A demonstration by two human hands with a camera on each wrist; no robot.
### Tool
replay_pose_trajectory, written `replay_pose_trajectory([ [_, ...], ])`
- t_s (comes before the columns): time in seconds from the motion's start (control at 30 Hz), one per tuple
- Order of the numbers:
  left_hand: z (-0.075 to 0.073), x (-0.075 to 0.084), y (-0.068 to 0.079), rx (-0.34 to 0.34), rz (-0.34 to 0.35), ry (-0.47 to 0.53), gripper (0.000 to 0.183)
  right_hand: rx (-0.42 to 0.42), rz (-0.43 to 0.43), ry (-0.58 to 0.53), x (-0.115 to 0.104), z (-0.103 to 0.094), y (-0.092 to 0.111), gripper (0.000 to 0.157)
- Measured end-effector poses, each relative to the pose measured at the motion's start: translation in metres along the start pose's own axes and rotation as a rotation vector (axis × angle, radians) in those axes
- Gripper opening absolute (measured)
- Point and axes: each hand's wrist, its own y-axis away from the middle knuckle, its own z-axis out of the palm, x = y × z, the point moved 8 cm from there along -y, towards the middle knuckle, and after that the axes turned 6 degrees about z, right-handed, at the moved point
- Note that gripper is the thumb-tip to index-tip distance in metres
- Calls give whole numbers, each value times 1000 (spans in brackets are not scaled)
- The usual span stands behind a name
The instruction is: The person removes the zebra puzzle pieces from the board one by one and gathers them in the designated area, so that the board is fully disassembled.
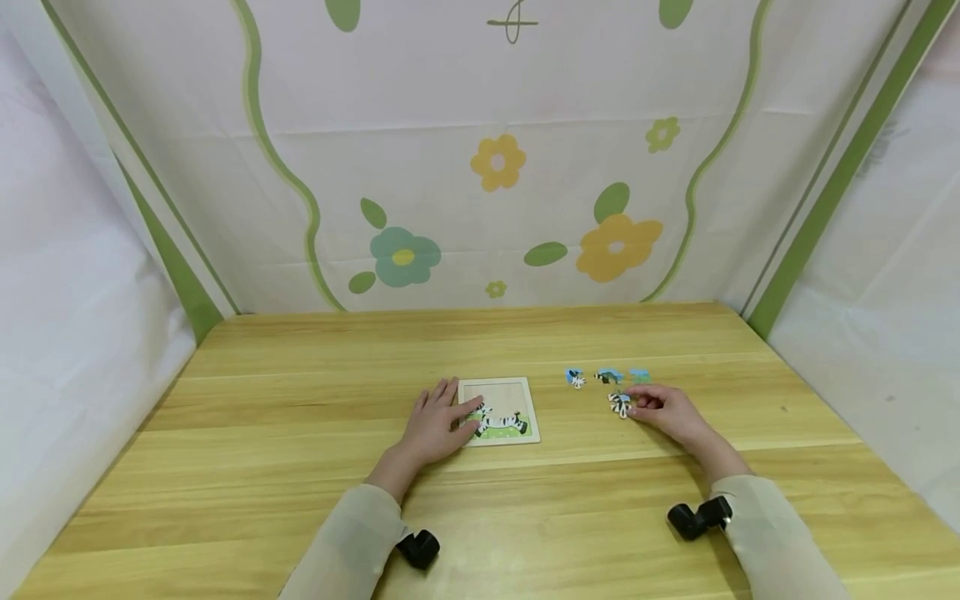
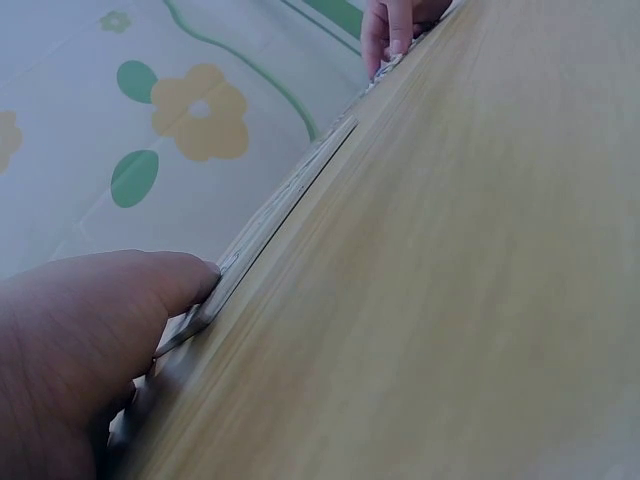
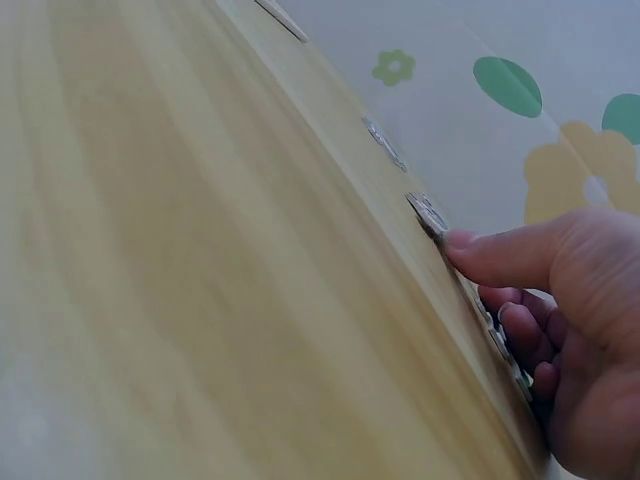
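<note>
Foreground: pale sleeves (image 1: pixel 348 542), each with a black device (image 1: pixel 418 550) at the cuff, reach over a tabletop (image 1: pixel 225 467) of smooth, yellowish wood grain. Left of centre, the left hand (image 1: pixel 431 429) lies with fingers spread, some beside the square puzzle board (image 1: pixel 535 417) and others resting over its left part. The right hand (image 1: pixel 671 414), well apart, pinches a striped piece (image 1: pixel 620 405) between thumb and fingers at its edge, low over the wood. Good practice would be a light grip on the rim, leaving the printed face visible, with the board steadied by gentle pressure. The board is thin, pale-bordered, its zebra picture filling the lower part; the piece is flat and irregularly lobed. Just beyond lie three loose blue-and-green pieces (image 1: pixel 608 377). Background: a creased, flower-printed cloth (image 1: pixel 420 92).
</note>
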Motion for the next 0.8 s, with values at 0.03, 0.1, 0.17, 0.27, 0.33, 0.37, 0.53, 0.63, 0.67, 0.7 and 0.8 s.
replay_pose_trajectory([
  [0.03, 0, 0, 0, 0, -1, 0, 42, 0, -2, 5, -1, 0, 0, 35],
  [0.1, 0, 0, 0, -1, -3, 0, 42, 5, 0, 11, -1, 0, 0, 35],
  [0.17, 0, -1, 0, -1, -3, -4, 43, 5, -5, 16, 0, 1, -1, 36],
  [0.27, 1, -1, -1, -4, -4, -11, 43, 7, -16, 27, 1, 1, -2, 36],
  [0.33, 2, -2, -1, -5, -3, -15, 43, 8, -20, 30, 1, 1, -2, 36],
  [0.37, 2, -2, -1, -5, -2, -15, 43, 8, -19, 30, 1, 1, -3, 36],
  [0.53, 1, -1, -1, -6, -4, -10, 43, 4, -19, 35, 0, 1, -2, 37],
  [0.63, 1, -1, 0, -6, -4, -5, 43, -1, -26, 40, -1, 1, -1, 38],
  [0.67, 0, -1, 0, -6, -4, -4, 43, -1, -25, 39, -1, 2, -1, 38],
  [0.7, 0, -1, 0, -5, -3, -2, 42, -3, -26, 38, 0, 2, -1, 38],
  [0.8, 0, -1, 0, -3, -1, -2, 42, -15, -28, 32, 1, 3, -2, 38],
])
